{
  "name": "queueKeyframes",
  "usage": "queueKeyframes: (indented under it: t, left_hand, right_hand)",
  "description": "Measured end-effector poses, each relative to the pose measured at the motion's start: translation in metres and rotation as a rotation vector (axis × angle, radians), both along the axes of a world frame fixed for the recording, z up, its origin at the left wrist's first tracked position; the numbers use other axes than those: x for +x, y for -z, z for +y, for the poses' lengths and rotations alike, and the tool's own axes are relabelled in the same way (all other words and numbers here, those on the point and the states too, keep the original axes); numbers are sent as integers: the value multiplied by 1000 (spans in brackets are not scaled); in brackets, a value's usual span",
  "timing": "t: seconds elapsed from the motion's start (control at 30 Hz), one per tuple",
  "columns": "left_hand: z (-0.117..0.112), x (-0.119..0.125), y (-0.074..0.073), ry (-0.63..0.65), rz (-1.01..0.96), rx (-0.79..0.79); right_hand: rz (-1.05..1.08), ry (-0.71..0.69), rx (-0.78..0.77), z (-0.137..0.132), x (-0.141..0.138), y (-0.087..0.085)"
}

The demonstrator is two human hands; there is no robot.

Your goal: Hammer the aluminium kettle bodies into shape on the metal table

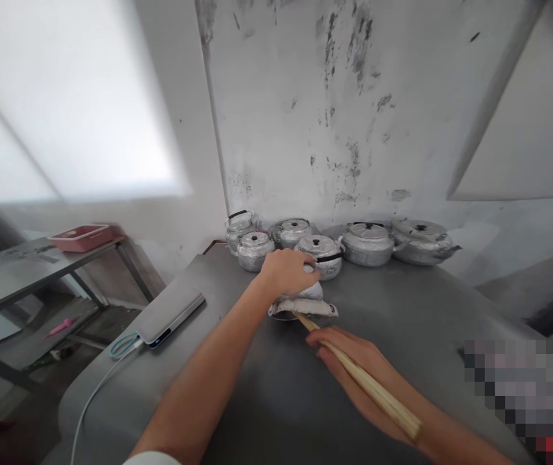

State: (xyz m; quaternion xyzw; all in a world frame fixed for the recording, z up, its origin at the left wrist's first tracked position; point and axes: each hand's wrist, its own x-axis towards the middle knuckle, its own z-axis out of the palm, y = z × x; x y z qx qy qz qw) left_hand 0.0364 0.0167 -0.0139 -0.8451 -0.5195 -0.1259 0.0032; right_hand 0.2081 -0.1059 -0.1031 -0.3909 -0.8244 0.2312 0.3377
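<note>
My left hand (290, 271) reaches forward, fingers curled over a silvery rounded piece (311, 290) with a pale, thick band (303, 307) along its near side. Small dark holes show at the band's ends; I cannot tell exactly what the piece is. My right hand (354, 361) grips a pale wooden stick (371, 384), which slants up and left. Its thin far tip meets the band. Just beyond my left hand stands a lidded aluminium pot (319, 245) with a black knob and handle. The fingers hide part of the silvery piece.
More aluminium pots, including a small one (256, 250), a wide one (367, 244) and a spouted one (420, 240), line the wall. A power bank (172, 310) with a white cable lies on the grey table (257, 400). Left, a side table holds a pink tray (83, 239).
</note>
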Motion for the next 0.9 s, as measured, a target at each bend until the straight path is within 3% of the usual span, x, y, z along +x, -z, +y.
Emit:
queueKeyframes:
  t: [0.27, 0.53, 0.9]
  left_hand:
    - [-1, 1, 0, -11, 6, 6]
    - [3, 2, 5, -9, 28, 13]
    - [2, 1, 4, -9, 2, 20]
  right_hand:
    - [89, 28, -101, -5, 1, 5]
    - [71, -27, -76, -10, 1, -2]
    - [68, 22, 5, -9, -1, 0]
